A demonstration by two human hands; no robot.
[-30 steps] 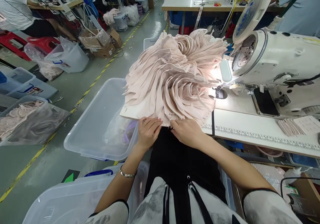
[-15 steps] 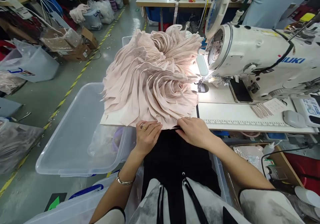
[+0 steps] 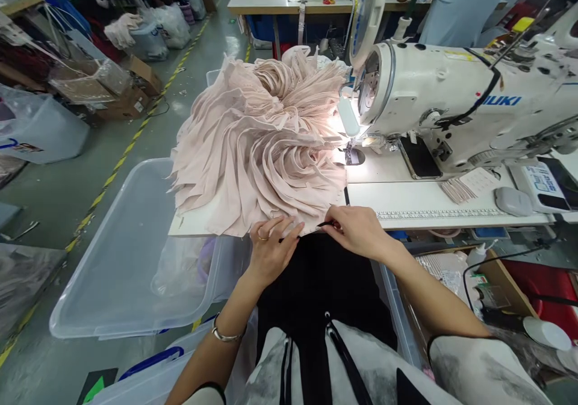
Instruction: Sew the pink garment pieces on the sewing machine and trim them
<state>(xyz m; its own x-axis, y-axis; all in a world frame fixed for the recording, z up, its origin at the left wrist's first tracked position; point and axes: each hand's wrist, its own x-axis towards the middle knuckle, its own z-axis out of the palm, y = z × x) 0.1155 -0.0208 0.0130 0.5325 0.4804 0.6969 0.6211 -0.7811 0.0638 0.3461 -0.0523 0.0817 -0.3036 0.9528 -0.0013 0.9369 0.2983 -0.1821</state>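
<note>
Tabletop point(image 3: 192, 223) at frame centre is bearing pink fabric point(image 3: 239, 158); left hand point(image 3: 270, 251) is now spreading its fingers at the lower edge, grip unclear; right hand point(image 3: 359, 230) is pinching a black item point(image 3: 324, 224), edge handling continuing.

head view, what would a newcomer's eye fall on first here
A big ruffled heap of pale pink fabric pieces fills the left end of the white sewing table. Right of it stands a bulky white sewing machine, brightly lit where the two meet. An open translucent plastic tub sits left, partly below the table.
</note>
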